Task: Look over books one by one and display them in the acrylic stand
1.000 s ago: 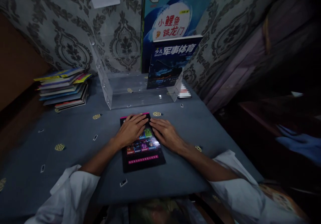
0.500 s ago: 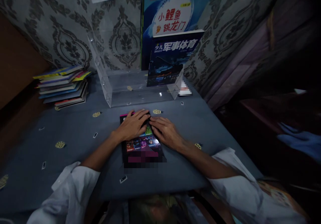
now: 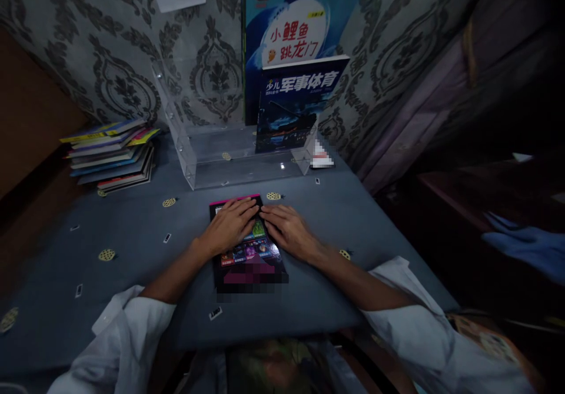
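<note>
A dark book (image 3: 249, 251) with a magenta edge and rows of small coloured pictures lies flat on the table in front of me. My left hand (image 3: 232, 223) rests palm down across its upper left part, fingers stretched out toward the top right corner. At the book's right edge lies my right hand (image 3: 289, 229), its fingers extended and the fingertips touching the cover near the left hand's fingertips. Neither hand is wrapped round anything. Part of the cover is hidden under the hands, and its lower end is blurred.
Behind the book stands a clear acrylic rack (image 3: 238, 173) holding a dark blue book (image 3: 286, 112) and a taller light blue book (image 3: 304, 6) upright on its right side. A stack of books (image 3: 112, 153) lies at the left. The table (image 3: 145, 264) has a grey patterned cloth; a curtain (image 3: 410, 112) hangs at right.
My left fingers have drawn closer together and moved slightly down from the book's top edge, which now shows more. The book stays flat. The camera view has shifted a little.
</note>
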### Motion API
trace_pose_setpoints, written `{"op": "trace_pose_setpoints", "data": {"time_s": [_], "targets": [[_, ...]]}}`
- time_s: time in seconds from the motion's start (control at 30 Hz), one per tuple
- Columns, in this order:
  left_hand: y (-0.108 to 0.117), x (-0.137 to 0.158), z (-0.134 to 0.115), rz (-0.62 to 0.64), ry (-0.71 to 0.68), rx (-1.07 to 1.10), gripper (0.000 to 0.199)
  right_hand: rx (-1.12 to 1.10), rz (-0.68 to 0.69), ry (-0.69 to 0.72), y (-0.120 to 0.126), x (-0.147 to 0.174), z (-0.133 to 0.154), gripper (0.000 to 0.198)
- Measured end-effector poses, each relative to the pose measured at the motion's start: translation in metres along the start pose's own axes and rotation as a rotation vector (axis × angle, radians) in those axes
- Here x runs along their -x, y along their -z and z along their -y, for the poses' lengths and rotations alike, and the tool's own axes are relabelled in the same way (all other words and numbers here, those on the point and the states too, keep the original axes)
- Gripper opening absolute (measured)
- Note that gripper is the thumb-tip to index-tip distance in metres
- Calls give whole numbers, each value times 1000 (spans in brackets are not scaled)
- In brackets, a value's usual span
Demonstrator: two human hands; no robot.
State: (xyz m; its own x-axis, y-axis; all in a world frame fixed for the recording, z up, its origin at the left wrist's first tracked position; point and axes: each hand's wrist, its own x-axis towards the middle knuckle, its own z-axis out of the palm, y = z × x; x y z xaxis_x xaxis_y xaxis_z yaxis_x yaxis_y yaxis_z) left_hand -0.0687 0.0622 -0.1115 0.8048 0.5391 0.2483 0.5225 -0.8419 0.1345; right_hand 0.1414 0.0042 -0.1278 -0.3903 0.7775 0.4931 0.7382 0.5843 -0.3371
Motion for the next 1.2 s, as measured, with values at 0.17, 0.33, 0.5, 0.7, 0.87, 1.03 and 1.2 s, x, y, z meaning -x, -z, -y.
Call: {"op": "trace_pose_setpoints", "data": {"time_s": [0.17, 0.33, 0.5, 0.7, 0.87, 1.03, 1.2], "targets": [[4, 9, -1, 59, 43, -16, 44, 8, 9, -7, 2, 0, 2, 32], [5, 16, -2, 71, 100, -25, 47, 32, -3, 9, 2, 0, 1, 31], [6, 20, 3, 100, 92, 16, 50, 53, -6, 27, 3, 0, 1, 29], [14, 43, 18, 76, 187, -22, 51, 28, -13, 32, 3, 1, 0, 27], [18, 57, 20, 62, 262, -44, 50, 12, -16, 23, 2, 1, 0, 28], [14, 55, 9, 41, 246, -13, 54, 2, 14, -1, 2, 1, 0, 33], [11, 44, -9, 93, 145, 21, 56, -21, 22, -3, 2, 0, 1, 33]]}}
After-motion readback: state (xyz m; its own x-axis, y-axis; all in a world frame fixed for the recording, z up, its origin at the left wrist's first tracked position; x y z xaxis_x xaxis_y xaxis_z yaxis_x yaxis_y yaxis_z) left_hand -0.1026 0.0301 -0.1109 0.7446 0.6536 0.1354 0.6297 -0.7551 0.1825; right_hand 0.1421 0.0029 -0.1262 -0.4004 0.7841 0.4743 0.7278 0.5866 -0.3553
